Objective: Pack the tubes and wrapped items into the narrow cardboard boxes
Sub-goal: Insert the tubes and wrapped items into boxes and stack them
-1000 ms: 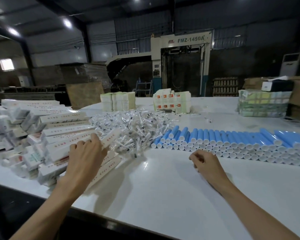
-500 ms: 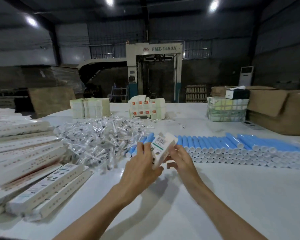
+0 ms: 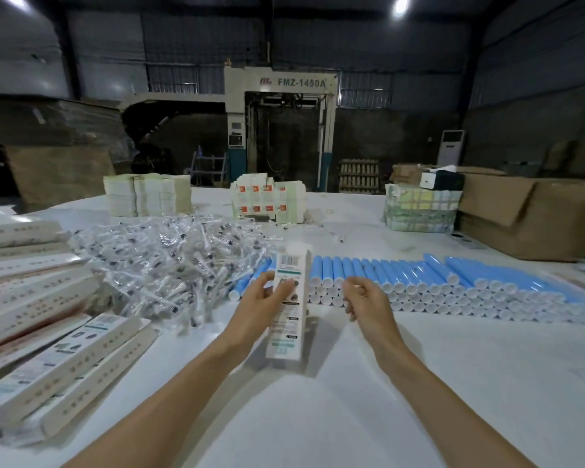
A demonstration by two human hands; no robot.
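- Head view: the left hand [image 3: 260,309] grips 1 narrow cardboard box [image 3: 284,336] at mid-height, fingers [image 3: 286,288] curled across its printed front and clamped on it.
- The narrow cardboard box stands upright over the white tabletop [image 3: 318,417], barcode near its top and a rounded flap raised at the upper end. Whether its lower end touches the tabletop cannot be told.
- The right hand [image 3: 365,302] hangs just right of the box, apart from it, fingers loosely curled together and holding nothing.
- Behind the box and stretching away to its right lie the blue tubes [image 3: 419,278], stacked in rows with their white caps toward the camera.
- Behind and left of the box sits a heap of clear-wrapped items [image 3: 169,261], touching the near end of the tube rows.
- Further left of the box are piles of long white boxes [image 3: 31,288], lying flat.
- Far behind the box stand 2 stacks of flat cartons [image 3: 147,195] and a strapped bundle [image 3: 419,211]; brown cartons [image 3: 527,217] sit behind it to the right.
- A machine [image 3: 281,130] marked FMZ-1450A rises beyond the tabletop, straight behind the box.
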